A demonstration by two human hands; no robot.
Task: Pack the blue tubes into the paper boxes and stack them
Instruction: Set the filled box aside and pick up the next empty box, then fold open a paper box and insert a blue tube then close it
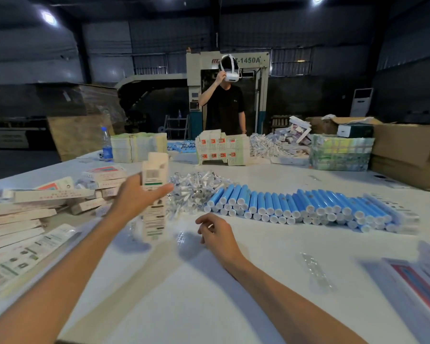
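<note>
My left hand (137, 197) grips a paper box (154, 194), thumb across its printed front and fingers behind. The box stands nearly upright above the white table (209, 281), long axis running 12 to 6 o'clock. Its upper end looks to have a flap standing up, though blur keeps me from being sure. My right hand (216, 234) is low over the table, fingers loosely curled, and I can make out nothing in it. The blue tubes (296, 207) lie in a long layered row at about 1 to 2 o'clock from that hand, near it at the row's left end and well apart from the box hand. Each tube points roughly toward 12 o'clock with its white cap facing me, so the tubes lie across the box's axis rather than along it. I judge the right hand is the one to fetch a tube, since it is nearer, and either the tube or the box must be turned before one slides into the other. The heap of clear wrapped pieces (196, 189) sits between the box and the row's left end. Filled boxes (23, 212) lie piled at 9 o'clock, just beside my left forearm.
</note>
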